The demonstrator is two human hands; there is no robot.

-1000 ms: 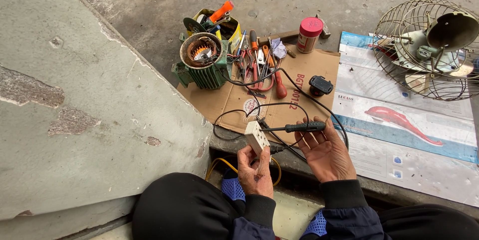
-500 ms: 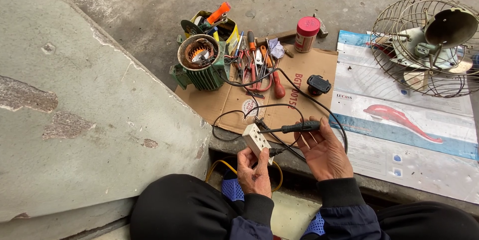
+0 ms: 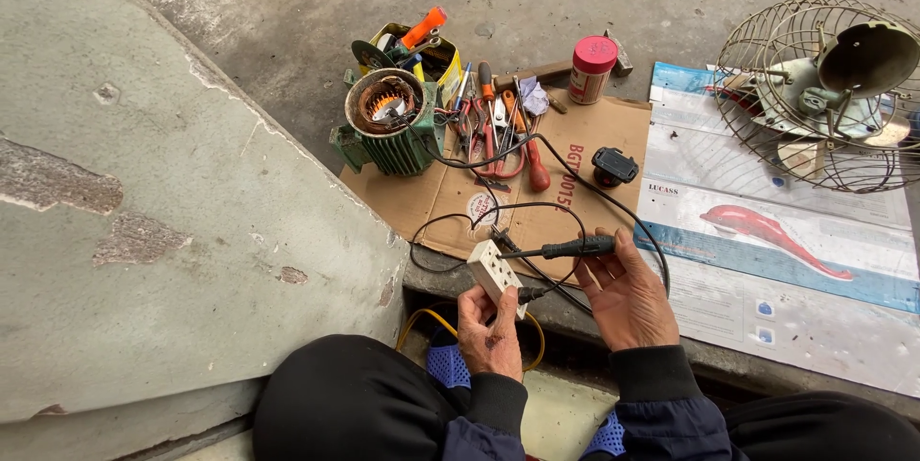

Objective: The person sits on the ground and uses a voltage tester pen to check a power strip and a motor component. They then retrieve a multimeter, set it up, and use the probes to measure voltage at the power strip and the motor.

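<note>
Concrete slab: a grey, chipped slope (image 3: pixel 144 183) fills the view from 7 to 11 o'clock.
Poster sheet: a printed sheet (image 3: pixel 795 260) with a red fish picture lies flat at 3 o'clock, on the concrete floor.
Fan cage: a wire fan guard (image 3: pixel 824 87) with its motor inside sits at 2 o'clock, on the poster's far corner.
Cardboard: a flattened brown sheet (image 3: pixel 450 193) at the centre carries the tools and serves as the surface.
Motor: a green motor housing (image 3: pixel 388 126) at 11 o'clock stands open end up, copper windings showing inside.
Tin: a yellow tin (image 3: pixel 431 54) just behind the motor holds an orange-handled tool and other upright tools.
Loose tools: pliers and screwdrivers (image 3: pixel 498 130) lie beside the motor, handles toward the person.
Jar: a small red-lidded jar (image 3: pixel 589 68) stands upright at 12 o'clock.
Black part: a small black block (image 3: pixel 613 166) lies on the cardboard, right of centre.
Socket block: a white socket block (image 3: pixel 495 271) sits just below centre, long axis tilted from 10 to 4 o'clock, its socket face up.
Probe: a black probe (image 3: pixel 565 249) lies nearly level, tip pointing toward 9 o'clock, close over the block; its black lead loops back over the cardboard.
Left hand: the left hand (image 3: pixel 491 332) rises from 6 o'clock, grip closed around the block's lower end.
Right hand: the right hand (image 3: pixel 625 293) is palm up, fingers curled, grip pinching the probe's handle.
</note>
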